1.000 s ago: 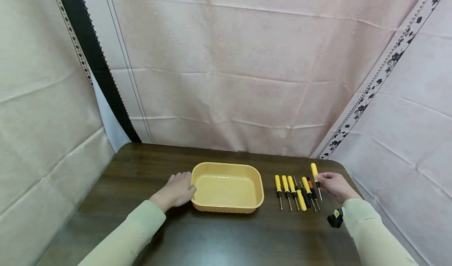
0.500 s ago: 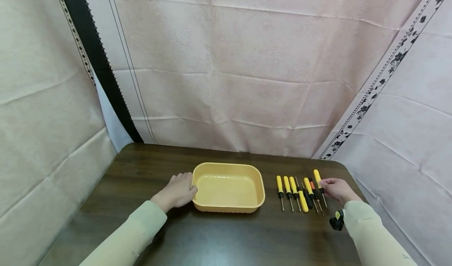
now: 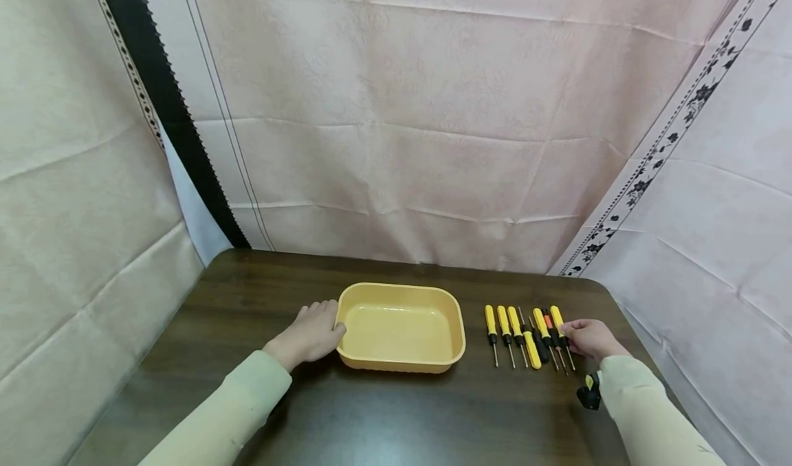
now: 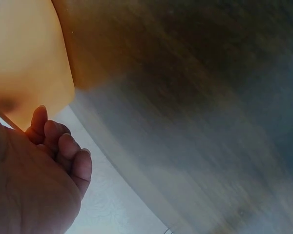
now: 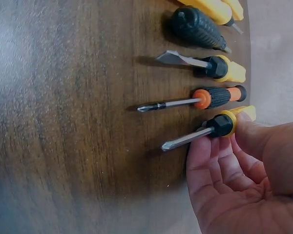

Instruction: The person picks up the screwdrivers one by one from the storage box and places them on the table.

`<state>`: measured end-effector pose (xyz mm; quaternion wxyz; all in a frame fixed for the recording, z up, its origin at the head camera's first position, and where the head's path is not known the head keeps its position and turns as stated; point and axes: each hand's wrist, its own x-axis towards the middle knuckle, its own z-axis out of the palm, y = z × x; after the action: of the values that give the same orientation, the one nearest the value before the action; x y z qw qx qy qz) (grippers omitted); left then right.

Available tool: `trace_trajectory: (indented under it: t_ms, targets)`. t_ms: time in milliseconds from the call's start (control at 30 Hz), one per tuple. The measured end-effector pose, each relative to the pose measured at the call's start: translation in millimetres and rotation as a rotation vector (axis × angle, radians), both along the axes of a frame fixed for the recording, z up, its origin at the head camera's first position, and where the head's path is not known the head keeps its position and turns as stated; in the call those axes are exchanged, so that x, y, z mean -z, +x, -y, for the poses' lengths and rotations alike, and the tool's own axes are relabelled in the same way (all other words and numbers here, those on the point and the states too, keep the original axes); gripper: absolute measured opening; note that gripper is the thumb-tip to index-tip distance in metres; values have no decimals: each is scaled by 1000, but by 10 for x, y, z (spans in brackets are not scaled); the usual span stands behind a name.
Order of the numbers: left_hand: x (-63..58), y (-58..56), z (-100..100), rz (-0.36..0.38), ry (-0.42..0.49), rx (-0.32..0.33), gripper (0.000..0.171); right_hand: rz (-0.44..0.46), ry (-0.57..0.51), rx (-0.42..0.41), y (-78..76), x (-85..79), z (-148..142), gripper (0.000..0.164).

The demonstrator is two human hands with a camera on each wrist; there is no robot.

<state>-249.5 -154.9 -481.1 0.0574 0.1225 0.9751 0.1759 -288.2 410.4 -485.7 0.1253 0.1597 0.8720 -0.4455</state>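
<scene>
A yellow plastic tray (image 3: 399, 332) sits on the dark wooden table. My left hand (image 3: 308, 332) grips its left side, thumb over the rim; the left wrist view shows curled fingers (image 4: 80, 168) against the tray's outer wall. At the right end of a row of screwdrivers, my right hand (image 3: 590, 337) pinches a yellow-and-black screwdriver (image 5: 223, 125) between thumb and fingers. Its tip points toward me, close to the tabletop; whether it touches the wood, I cannot tell. Beside it lie an orange-and-black screwdriver (image 5: 215, 98) and a yellow one with a flat blade (image 5: 219, 68).
Further left in the row are a black-handled screwdriver (image 5: 195, 28) and several yellow-handled ones, one of them a reversed screwdriver (image 3: 532, 351) with its handle toward me. Pale cloth (image 3: 396, 122) hangs behind the table's far edge and along both sides.
My right hand has brought the yellow-and-black screwdriver down and slightly right, level with the others and next to the orange-and-black one. The left hand stays on the tray.
</scene>
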Motion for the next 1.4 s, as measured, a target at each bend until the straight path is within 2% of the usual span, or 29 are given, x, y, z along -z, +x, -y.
trace_trajectory:
  t_ms: [233,400,633,1067,1233,1400]
  targets:
    - [-27,35,20,12,-1,-9,43,-25,86,-78,4,41,24,27]
    - [-30,37,12,4,-12,-9,45,-29,157,-116,10,-4,25,29]
    - [-43,35,10,-17,-39,-1,47,-23,164,-107,25,-36,55,26]
    - [-56,71,-6,25,-29,-12,42,39,180,-70,62,-30,55,26]
    - [-56,58,-3,24,-29,-6,44,10,191,-76,80,-23,66,27]
    - [-40,61,21,36,-38,-11,48,-35,254,-52,125,-9,117,35]
